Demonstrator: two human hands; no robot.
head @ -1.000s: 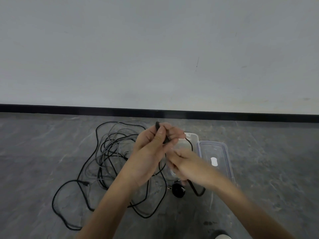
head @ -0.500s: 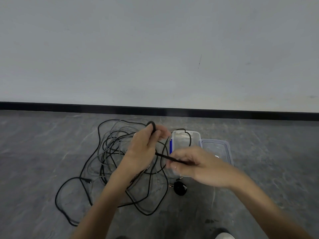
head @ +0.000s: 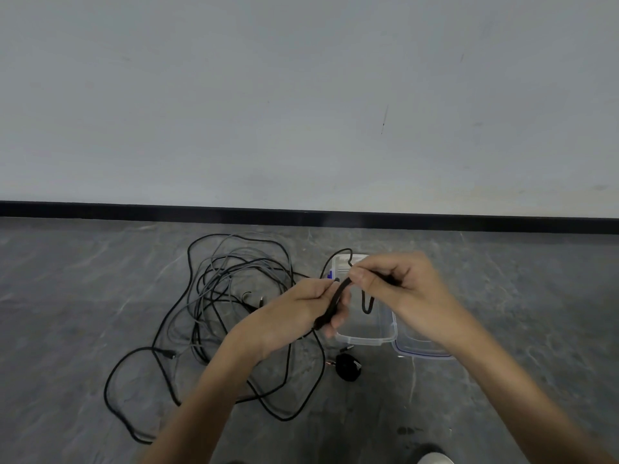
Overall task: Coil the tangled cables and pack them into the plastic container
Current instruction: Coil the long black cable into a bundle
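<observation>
Left hand (head: pixel 298 316), right hand (head: pixel 402 289) — pinching cable (head: pixel 336 298).

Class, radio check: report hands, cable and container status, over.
Left grip, right grip both pinching black cable. Container open, lid beside it. Tangle uncoiled on floor.

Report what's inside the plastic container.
In the plastic container the near part looks bare. A black cable loop hangs over it from the right hand; that and the left hand hide the rest.
</observation>
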